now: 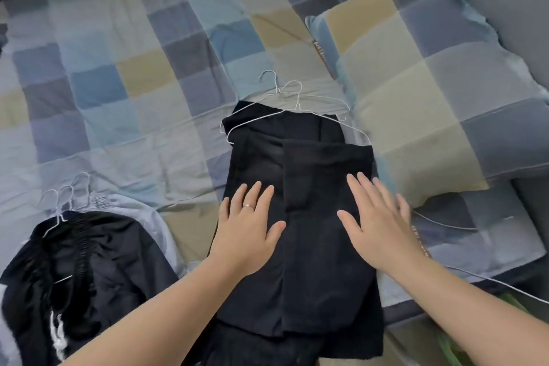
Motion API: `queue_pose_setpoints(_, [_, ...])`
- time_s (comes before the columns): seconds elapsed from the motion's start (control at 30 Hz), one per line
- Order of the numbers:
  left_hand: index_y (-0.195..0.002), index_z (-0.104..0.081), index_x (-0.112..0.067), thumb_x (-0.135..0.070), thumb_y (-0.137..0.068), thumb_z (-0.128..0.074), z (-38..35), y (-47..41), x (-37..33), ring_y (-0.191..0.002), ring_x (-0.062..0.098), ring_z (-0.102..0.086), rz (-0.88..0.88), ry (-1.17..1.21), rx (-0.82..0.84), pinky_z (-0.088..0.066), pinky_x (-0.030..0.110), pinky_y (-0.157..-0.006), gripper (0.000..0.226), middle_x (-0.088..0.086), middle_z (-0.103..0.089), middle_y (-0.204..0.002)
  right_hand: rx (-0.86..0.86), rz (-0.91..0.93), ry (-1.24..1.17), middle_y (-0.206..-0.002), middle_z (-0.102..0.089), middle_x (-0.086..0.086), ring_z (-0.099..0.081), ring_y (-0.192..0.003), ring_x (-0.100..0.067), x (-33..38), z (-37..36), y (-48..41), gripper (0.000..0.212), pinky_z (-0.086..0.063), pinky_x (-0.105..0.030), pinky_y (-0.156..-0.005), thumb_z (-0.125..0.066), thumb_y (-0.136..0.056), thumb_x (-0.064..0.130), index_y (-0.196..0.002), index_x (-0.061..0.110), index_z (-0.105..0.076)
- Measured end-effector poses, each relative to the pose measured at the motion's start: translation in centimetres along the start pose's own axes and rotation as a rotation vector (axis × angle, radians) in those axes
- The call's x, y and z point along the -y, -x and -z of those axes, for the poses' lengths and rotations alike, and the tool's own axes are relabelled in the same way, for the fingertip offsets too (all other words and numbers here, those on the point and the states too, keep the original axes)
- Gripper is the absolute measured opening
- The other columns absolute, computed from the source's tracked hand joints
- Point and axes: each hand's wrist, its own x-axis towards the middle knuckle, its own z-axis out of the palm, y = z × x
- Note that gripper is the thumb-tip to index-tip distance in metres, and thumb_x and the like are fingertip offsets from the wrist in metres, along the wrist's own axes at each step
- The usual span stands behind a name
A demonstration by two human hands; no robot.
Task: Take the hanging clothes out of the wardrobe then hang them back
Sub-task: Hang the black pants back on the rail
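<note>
Forearms enter from 6 o'clock. Left hand point(249, 226) lies flat on the black stack point(312, 261), fingers straight and spread, gripping nothing; a ring point(248, 205) shows on 1 finger. Right hand point(377, 223) is flat and splayed too, holding nothing, at the stack's 3 o'clock edge. It is blurred, so contact with the cloth cannot be told.

Progress, as a judgement: the take-out half looks done or close to it. Clothes lie on the bed point(118, 68) and no wardrobe is in view. None of the hanging-back shows yet, so roughly half remains.

Stack: dark matte cloth in flat rectangular layers, sitting dead centre. 2 hangers point(285, 104) poke out at its 12 o'clock end, thin white wire with small hooks.

Pile point(74, 270) at 8 o'clock: black, crumpled, with a gathered ruched seam. It overlaps a pale grey garment point(118, 208). Wire hooks point(64, 202) sit bunched at its top; at least 2.

Loose wire point(445, 224) at 4 o'clock, probably a bare hanger.

Bed cover: soft, creased cotton checked in blue, grey and tan squares. Pillow point(416, 83) at 2 o'clock wears the same print.
</note>
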Motion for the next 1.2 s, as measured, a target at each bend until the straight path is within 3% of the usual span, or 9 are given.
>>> queue_pose_setpoints(0.23, [-0.159,-0.005,-0.026,-0.055,-0.101,-0.033,-5.3,-12.7,3.4,-0.153,0.026,0.004,-0.025,-0.09,-0.066,-0.004,0.05,-0.123,0.071,0.001,0.0,-0.167,-0.105,0.045,0.073,-0.164,-0.006,0.004,-0.004,-0.15,-0.02,-1.5,-5.6,-14.5,0.068,-0.009,-0.05,-0.119,-0.035,-0.099,0.049,-0.156,0.028,-0.005])
queue_pose_setpoints(0.47, [-0.159,-0.011,-0.023,-0.054,-0.101,-0.035,-4.6,-23.7,4.2,-0.153,0.029,-0.002,-0.014,-0.047,-0.171,-0.007,0.049,-0.123,0.07,0.005,-0.008,-0.167,-0.161,0.034,0.182,-0.163,-0.014,-0.001,-0.012,-0.148,-0.026,-2.9,-7.4,-25.0,0.069,-0.02,-0.051,-0.115,-0.038,-0.098,0.049,-0.155,0.023,-0.009])
queue_pose_setpoints(0.57, [-0.159,-0.011,-0.024,-0.055,-0.1,-0.036,-3.8,-26.5,4.6,-0.153,0.03,-0.004,-0.013,-0.05,-0.167,-0.007,0.048,-0.123,0.071,0.008,-0.01,-0.166,-0.132,0.016,0.215,-0.158,-0.027,-0.004,-0.024,-0.144,-0.028,-3.2,-7.0,-27.3,0.069,-0.025,-0.048,-0.111,-0.04,-0.097,0.046,-0.155,0.022,-0.01])
queue_pose_setpoints(0.7, [-0.157,-0.016,-0.023,-0.052,-0.099,-0.04,-2.5,-28.5,5.2,-0.15,0.031,-0.015,0.061,-0.041,-0.134,-0.013,0.049,-0.12,0.069,0.008,-0.023,-0.163,-0.11,-0.002,0.243,-0.139,-0.048,-0.013,-0.048,-0.124,-0.036,-2.7,-6.4,-28.2,0.06,-0.035,-0.045,-0.096,-0.044,-0.097,0.037,-0.148,0.021,-0.019])
queue_pose_setpoints(0.93, [-0.148,-0.033,-0.024,-0.034,-0.104,-0.037,-1.1,-27.0,5.1,-0.137,0.034,-0.032,0.063,-0.004,-0.196,-0.024,0.049,-0.111,0.045,0.006,-0.043,-0.148,-0.328,-0.037,-0.093,-0.113,-0.053,-0.012,-0.053,-0.1,-0.037,-3.7,-4.1,-27.5,0.019,-0.045,-0.042,-0.079,-0.042,-0.101,0.021,-0.109,0.012,-0.057])
queue_pose_setpoints(1.07, [-0.125,-0.054,-0.021,-0.022,-0.105,-0.034,1.2,-25.0,4.8,-0.117,0.033,-0.047,0.005,0.039,-0.26,-0.033,0.045,-0.095,0.028,0.005,-0.058,-0.125,-0.385,0.037,-0.203,-0.102,-0.056,-0.008,-0.054,-0.09,-0.033,-3.9,-1.7,-24.4,0.018,-0.048,-0.045,-0.077,-0.048,-0.1,0.021,-0.09,0.012,-0.06])
queue_pose_setpoints(1.2, [-0.119,-0.059,-0.021,-0.011,-0.101,-0.035,4.8,-22.0,4.2,-0.11,0.031,-0.049,-0.058,0.028,-0.301,-0.033,0.041,-0.089,0.031,0.002,-0.06,-0.121,-0.409,0.087,-0.248,-0.087,-0.052,0.003,-0.054,-0.085,-0.027,-3.6,1.3,-19.6,0.019,-0.047,-0.042,-0.074,-0.051,-0.098,0.018,-0.079,0.024,-0.052])
